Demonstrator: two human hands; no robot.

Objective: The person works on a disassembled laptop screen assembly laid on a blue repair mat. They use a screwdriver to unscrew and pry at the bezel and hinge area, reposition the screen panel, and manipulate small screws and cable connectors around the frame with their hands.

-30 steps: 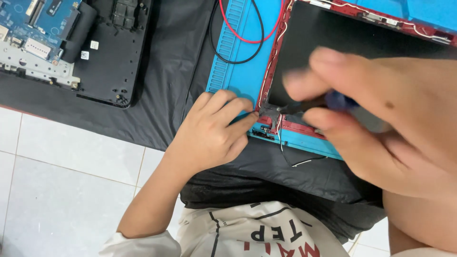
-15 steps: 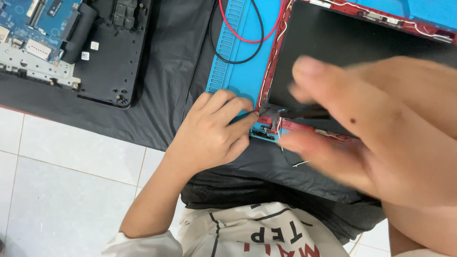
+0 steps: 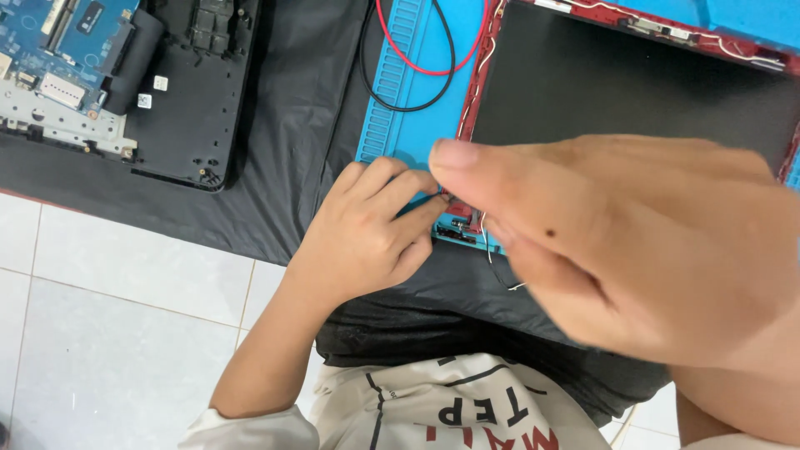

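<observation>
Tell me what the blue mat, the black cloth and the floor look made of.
Blue mat: likely silicone or rubber, matte, with moulded ridges along its edge. Black cloth: woven fabric, dull, lying in soft folds and creases. Floor: probably ceramic tile, pale and slightly glossy, with straight grout lines. The left hand rests at the mat's corner.

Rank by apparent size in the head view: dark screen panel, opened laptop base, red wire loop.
1. dark screen panel, partly hidden behind the right hand
2. opened laptop base, cropped by the frame
3. red wire loop
</observation>
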